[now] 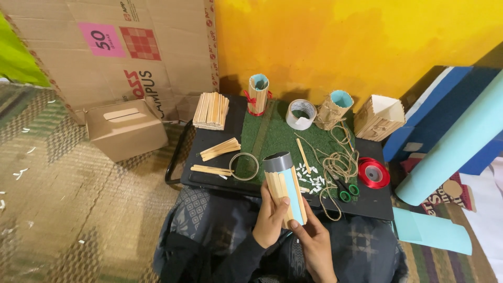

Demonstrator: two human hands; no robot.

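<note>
Item in hand: one stick-clad tube [284,186], a cylinder with a grey rim, pale blue paper showing where wooden craft sticks do not yet cover it. I see it held just above the lap, at the near edge of the black tray [209,181], its long axis running from the grey open end, farthest from me, down and slightly right towards the body. My left hand [271,220] wraps its lower left side, fingers closed round it; my right hand [314,242] grips from below right, thumb pressed on the blue strip. Both touch it; neither is nearer. Loose sticks lie to the left of the tube: one fanned bunch [220,149], one smaller bunch [211,170], one bundled stack [210,110] at the tray's far corner, and one single stick [303,155] on the green turf mat [272,139]. Rolls: one clear tape ring [244,166], one wide tape roll [301,114], one red ribbon spool [373,173]. Finished holders: one with a red bow [258,94], one twine-wrapped [333,109], one square [379,118]. One twine tangle [338,162], one pair of green-handled scissors [346,189], white scraps [309,181] too many to count, one small cardboard box [126,128].
</note>
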